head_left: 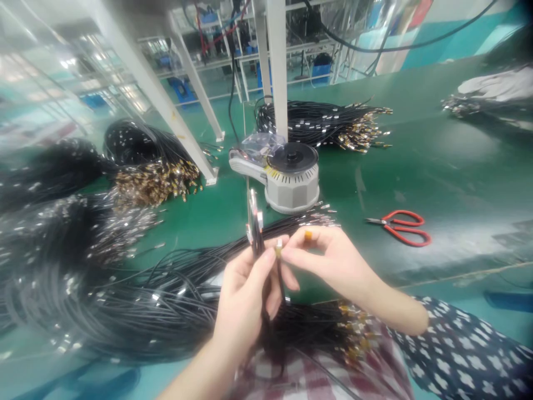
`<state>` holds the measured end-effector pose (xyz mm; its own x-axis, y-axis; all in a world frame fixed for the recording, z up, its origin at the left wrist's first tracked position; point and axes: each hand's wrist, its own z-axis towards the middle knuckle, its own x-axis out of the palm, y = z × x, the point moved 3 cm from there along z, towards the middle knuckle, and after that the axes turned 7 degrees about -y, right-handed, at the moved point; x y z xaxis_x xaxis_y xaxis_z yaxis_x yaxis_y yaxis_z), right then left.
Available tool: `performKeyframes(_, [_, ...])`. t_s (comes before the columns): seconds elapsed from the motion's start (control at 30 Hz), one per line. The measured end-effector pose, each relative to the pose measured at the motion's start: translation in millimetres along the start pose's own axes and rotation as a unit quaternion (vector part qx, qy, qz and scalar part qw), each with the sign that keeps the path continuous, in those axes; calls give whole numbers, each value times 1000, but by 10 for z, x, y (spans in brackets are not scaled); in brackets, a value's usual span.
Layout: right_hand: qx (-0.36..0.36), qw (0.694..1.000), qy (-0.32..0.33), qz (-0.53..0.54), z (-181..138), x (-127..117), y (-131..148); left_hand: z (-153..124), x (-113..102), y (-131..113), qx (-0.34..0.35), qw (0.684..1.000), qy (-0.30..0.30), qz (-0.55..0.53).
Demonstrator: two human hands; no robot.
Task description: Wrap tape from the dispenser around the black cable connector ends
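My left hand (245, 289) is closed around several black cables (257, 236), whose silvery ends point up above the fingers. One single cable (280, 280) stands apart from that bunch, between my two hands. Around its tip sits a small piece of yellowish tape (278, 251), pinched by the thumb and fingertip of my right hand (328, 253). A second bit of amber tape (308, 236) sticks to a finger of the right hand. Just beyond the hands stands a grey round tape dispenser (292, 186) with a black top disc.
Red-handled scissors or snips (402, 228) lie on the green table (353, 189) at right. Bundles of black cables (166, 289) cover the left; another cable bundle (316, 122) lies behind the dispenser. White metal posts (277, 72) rise from the table. More taped cable ends (353, 333) rest near my lap.
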<state>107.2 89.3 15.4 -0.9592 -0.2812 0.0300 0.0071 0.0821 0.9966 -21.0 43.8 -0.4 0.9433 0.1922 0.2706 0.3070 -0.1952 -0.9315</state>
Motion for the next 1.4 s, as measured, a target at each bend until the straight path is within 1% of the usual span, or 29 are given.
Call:
performKeyframes(0.13, [-11, 1000, -12, -16, 13, -10, 12, -8, 1, -4, -15, 1000, -5, -13])
performKeyframes(0.27, [-25, 999, -18, -30, 18, -28, 0, 13, -17, 17, -58, 998, -16, -19])
performKeyframes(0.4, [-13, 1000, 10, 26, 16, -38, -50, 42, -48, 30, -77, 996, -31, -36])
performKeyframes(0.53, [2, 997, -16, 71, 25, -64, -118, 53, -49, 33, -79, 995, -41, -42])
performKeyframes(0.6, [-4, 996, -13, 83, 26, -54, -134, 55, -43, 31, -72, 996, -38, -44])
performKeyframes(0.8, [-10, 997, -16, 78, 12, -5, -121, 44, -40, 35, -64, 996, -34, -47])
performKeyframes(0.9, [-8, 996, -2, 85, 14, 14, -98, 37, -39, 33, -63, 996, -30, -53])
performKeyframes(0.97, [-2, 994, 16, 108, 24, 17, -89, 43, -42, 37, -66, 996, -22, -58])
performKeyframes(1.17, [39, 982, 95, 160, 82, 2, -88, 96, -40, 83, -86, 993, 49, -66])
performKeyframes(1.3, [46, 970, 127, 203, 134, 8, -126, 122, -32, 109, -77, 993, 59, -74])
performKeyframes(1.4, [46, 963, 134, 230, 174, 35, -193, 125, -14, 117, -77, 993, 61, -71])
